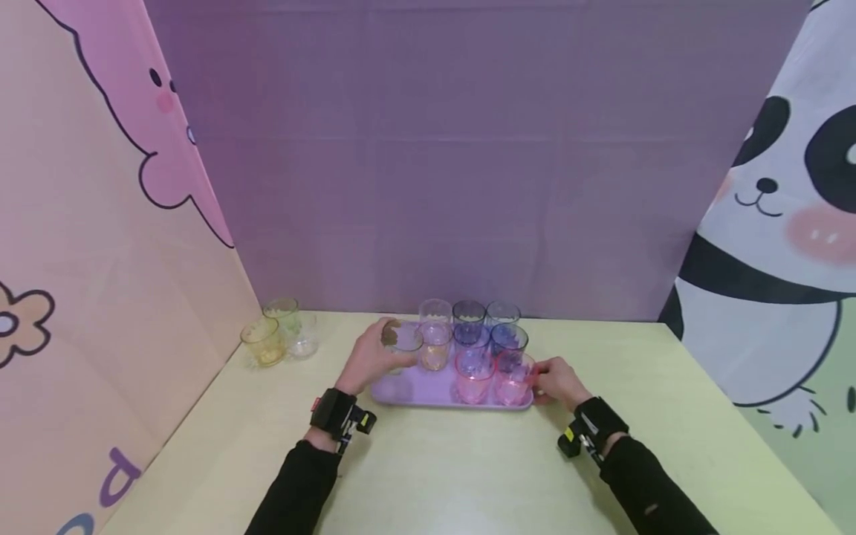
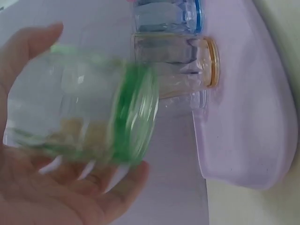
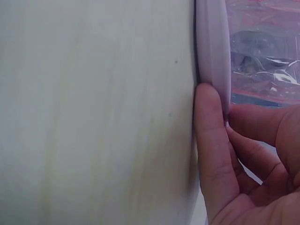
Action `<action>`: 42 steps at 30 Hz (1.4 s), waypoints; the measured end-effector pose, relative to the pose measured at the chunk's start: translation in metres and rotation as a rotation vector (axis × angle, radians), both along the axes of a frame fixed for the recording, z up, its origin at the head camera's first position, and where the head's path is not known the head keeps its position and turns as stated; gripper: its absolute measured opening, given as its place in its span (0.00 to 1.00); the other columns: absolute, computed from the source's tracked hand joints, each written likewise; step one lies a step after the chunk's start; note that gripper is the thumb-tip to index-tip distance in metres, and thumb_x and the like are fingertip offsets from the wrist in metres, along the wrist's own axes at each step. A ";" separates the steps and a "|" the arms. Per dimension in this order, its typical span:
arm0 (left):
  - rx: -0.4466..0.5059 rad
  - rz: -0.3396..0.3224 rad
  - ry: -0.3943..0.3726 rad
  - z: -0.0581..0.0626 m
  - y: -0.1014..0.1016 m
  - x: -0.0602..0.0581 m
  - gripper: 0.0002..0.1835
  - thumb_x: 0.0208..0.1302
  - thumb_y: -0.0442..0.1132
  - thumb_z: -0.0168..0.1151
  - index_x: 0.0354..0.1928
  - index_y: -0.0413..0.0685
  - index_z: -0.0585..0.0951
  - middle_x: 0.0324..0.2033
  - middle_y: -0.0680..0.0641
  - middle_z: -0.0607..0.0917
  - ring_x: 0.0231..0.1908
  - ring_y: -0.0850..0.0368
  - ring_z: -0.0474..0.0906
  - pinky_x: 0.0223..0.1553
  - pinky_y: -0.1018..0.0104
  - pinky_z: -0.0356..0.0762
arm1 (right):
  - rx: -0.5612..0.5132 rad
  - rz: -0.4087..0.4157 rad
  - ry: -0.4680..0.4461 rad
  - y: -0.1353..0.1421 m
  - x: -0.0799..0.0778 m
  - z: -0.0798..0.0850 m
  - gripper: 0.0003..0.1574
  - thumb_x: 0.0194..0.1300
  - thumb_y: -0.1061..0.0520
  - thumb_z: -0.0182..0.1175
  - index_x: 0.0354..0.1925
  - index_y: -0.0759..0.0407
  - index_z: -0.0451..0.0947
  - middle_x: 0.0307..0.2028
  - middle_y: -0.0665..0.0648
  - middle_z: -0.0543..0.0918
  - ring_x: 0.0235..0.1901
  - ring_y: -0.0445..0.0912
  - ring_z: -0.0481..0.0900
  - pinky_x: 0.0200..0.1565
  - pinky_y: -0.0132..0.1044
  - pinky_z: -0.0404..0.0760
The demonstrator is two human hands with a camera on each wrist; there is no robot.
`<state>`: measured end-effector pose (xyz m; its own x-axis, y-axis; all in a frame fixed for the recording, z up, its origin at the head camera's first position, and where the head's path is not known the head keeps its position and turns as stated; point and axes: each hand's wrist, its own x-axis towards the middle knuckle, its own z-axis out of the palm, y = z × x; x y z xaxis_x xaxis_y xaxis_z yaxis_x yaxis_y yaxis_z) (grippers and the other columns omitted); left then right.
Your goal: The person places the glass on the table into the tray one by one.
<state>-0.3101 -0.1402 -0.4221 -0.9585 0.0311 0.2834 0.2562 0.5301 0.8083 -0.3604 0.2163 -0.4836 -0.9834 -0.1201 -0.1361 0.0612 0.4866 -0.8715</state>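
Observation:
My left hand (image 1: 371,358) grips a clear green-tinted glass (image 2: 93,105), thumb on one side and fingers on the other, over the left end of a lilac tray (image 1: 416,391). In the left wrist view the glass is held away from the tray's surface. Thumb and fingers of my right hand (image 1: 560,382) pinch the tray's right rim, seen closely in the right wrist view. On the tray stand several glasses: pink ones (image 1: 473,388) in front, blue ones (image 1: 510,339) behind them, and an amber-tinted one (image 1: 435,358) beside the held glass.
At the table's back left stand a yellow glass (image 1: 264,348), a green glass (image 1: 286,312) and a clear glass (image 1: 304,345), close together. A purple backdrop (image 1: 435,163) rises along the table's far edge, with printed panels on both sides.

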 end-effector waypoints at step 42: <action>-0.232 -0.183 -0.171 -0.027 0.035 0.003 0.48 0.39 0.57 0.72 0.61 0.43 0.63 0.48 0.38 0.78 0.46 0.45 0.76 0.43 0.53 0.75 | -0.014 -0.004 0.005 -0.001 0.002 -0.001 0.07 0.52 0.72 0.52 0.26 0.68 0.78 0.28 0.60 0.78 0.28 0.47 0.78 0.28 0.40 0.82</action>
<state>-0.3072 -0.1052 -0.4490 -0.9642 0.2515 0.0841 0.2349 0.6627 0.7111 -0.3585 0.2155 -0.4849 -0.9846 -0.1175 -0.1298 0.0592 0.4742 -0.8785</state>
